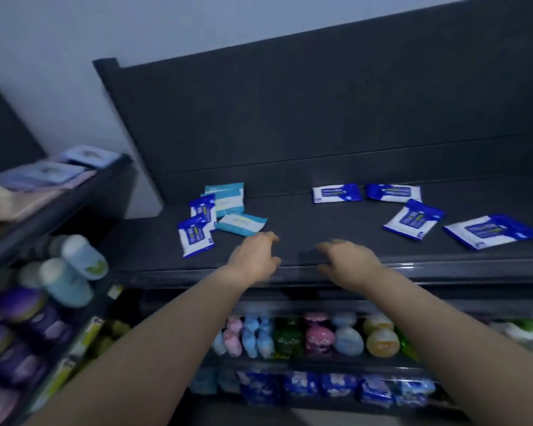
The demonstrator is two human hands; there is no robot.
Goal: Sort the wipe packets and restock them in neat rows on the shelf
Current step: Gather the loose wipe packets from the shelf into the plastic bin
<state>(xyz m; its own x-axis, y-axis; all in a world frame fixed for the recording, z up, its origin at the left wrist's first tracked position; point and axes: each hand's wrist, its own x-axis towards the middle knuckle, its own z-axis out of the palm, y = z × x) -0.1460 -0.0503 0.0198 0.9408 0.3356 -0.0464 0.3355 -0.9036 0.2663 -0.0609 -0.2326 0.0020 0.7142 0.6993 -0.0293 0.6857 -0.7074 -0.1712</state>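
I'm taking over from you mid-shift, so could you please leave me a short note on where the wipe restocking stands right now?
Left hand and right hand: both empty, fingers loosely curled, above the front edge of the shelf.
Left side: two teal packets mixed with two blue packets, overlapping.
Right side: four separate blue packets, scattered and unaligned.
Done: no rows yet.
Left: separate teal from blue, line up rows.

We had bare shelf [293,224] ahead between left hand [254,256] and right hand [348,261]; a packet cluster [225,201] blocked leftward, scattered blue packets [413,222] rightward.
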